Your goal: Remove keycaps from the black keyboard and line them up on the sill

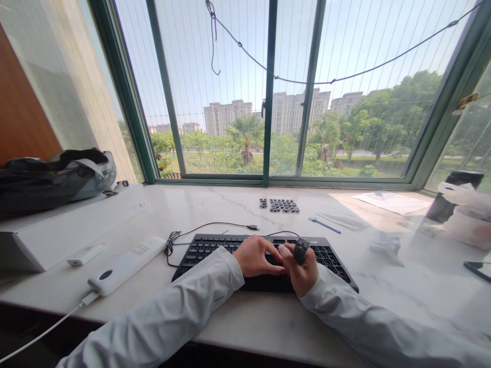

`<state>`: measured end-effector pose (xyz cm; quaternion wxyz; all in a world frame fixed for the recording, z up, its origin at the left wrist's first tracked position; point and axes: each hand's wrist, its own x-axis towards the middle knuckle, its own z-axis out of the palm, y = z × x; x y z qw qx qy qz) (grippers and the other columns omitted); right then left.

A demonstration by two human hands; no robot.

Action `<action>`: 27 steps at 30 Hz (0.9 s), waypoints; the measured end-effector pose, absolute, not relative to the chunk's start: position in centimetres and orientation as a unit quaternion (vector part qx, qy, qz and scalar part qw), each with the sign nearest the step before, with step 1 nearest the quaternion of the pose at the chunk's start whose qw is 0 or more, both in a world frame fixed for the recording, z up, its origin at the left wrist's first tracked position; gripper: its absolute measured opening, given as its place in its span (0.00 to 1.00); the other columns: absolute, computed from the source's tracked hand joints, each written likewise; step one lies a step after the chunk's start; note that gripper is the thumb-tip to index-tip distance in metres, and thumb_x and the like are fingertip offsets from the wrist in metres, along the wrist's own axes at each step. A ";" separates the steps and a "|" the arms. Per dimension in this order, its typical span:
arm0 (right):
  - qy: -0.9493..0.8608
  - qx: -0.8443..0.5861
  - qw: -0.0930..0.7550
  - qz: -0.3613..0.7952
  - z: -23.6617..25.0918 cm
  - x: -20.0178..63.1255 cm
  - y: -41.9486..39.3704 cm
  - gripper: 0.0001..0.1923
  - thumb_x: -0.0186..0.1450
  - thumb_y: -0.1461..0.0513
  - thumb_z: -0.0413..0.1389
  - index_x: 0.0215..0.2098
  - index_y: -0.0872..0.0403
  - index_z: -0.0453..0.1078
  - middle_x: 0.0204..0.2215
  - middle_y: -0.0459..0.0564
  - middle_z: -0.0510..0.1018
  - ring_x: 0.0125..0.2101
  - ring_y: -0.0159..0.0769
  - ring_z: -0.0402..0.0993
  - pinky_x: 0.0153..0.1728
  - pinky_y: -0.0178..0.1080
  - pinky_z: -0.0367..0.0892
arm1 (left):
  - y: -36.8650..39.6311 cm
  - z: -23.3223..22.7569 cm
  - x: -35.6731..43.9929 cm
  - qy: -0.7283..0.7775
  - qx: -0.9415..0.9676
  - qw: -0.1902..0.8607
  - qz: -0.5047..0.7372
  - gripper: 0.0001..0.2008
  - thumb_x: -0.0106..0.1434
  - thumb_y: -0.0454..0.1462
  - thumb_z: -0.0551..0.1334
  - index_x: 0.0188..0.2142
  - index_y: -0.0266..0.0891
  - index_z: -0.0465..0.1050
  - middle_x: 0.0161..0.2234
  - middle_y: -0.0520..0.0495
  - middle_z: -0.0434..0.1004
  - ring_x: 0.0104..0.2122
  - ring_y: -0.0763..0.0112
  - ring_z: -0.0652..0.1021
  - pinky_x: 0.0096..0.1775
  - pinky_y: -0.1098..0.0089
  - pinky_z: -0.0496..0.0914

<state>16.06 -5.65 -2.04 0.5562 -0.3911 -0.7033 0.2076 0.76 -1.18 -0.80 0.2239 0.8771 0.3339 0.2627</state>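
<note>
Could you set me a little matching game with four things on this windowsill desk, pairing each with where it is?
Things:
1. keyboard
2. loose keycaps
3. power bank
4. blue tool

Places:
A. in rows near the window, beyond the keyboard
B. under both hands
C. right of the keycaps, lying flat on the marble
D. left of the keyboard, a white cable plugged in

Pairs: 1-B, 2-A, 3-D, 4-C. The left hand rests on the keys; the right hand holds a small black puller.

Bright window daylight, wide-angle edge distortion.
</note>
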 end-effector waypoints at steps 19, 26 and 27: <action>-0.793 -0.335 0.508 -0.028 1.2 20.4 -2.7 0.19 0.64 0.58 0.53 0.17 0.54 0.58 0.12 0.40 0.57 0.15 0.24 0.49 0.19 0.32 0.50 | -1.4 0.5 0.7 0.371 0.849 0.167 0.337 0.17 0.62 0.46 0.60 0.43 0.38 0.78 0.36 0.47 0.80 0.22 0.76 0.69 0.29 0.73 0.64; -0.845 -0.416 0.318 -0.107 0.7 22.2 0.1 0.15 0.59 0.57 0.57 0.44 0.49 0.73 0.18 0.42 0.73 0.18 0.29 0.65 0.25 0.33 0.54 | -0.8 1.0 0.2 0.366 0.853 0.144 0.344 0.18 0.66 0.46 0.55 0.48 0.39 0.75 0.42 0.46 0.79 0.26 0.74 0.71 0.34 0.72 0.67; -0.846 -0.424 0.302 -0.114 0.6 22.3 0.3 0.17 0.59 0.57 0.57 0.46 0.48 0.72 0.19 0.42 0.74 0.18 0.30 0.66 0.25 0.33 0.53 | -0.7 0.9 0.2 0.364 0.853 0.140 0.347 0.18 0.66 0.46 0.56 0.48 0.40 0.75 0.42 0.46 0.79 0.26 0.74 0.70 0.34 0.72 0.67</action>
